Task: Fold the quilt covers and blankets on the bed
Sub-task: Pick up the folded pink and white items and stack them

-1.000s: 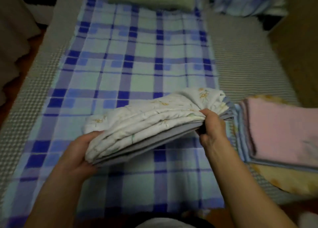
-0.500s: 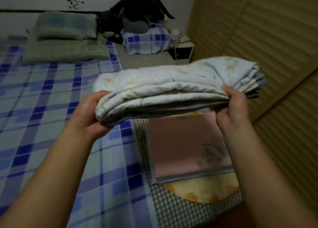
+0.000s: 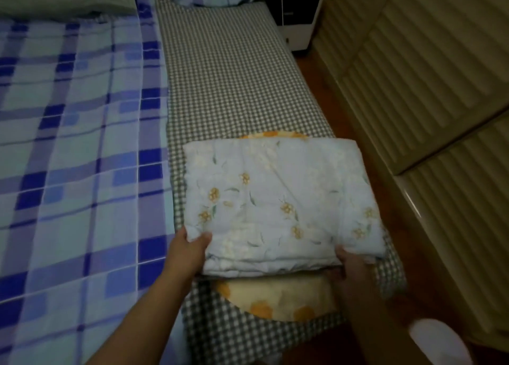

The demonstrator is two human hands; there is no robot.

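A dim bedroom, the bed under a checked sheet beside slatted wardrobe doors. The folded floral quilt cover lies on the bed's near right edge, atop a round yellow cushion that shows at front and back. The left hand pinches its near-left corner, the right hand grips the near-right edge, likely squaring it on the pile. A blue plaid blanket covers the bed's left; a white nightstand stands beyond

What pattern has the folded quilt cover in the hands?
Pale blue with yellow flowers, head view.
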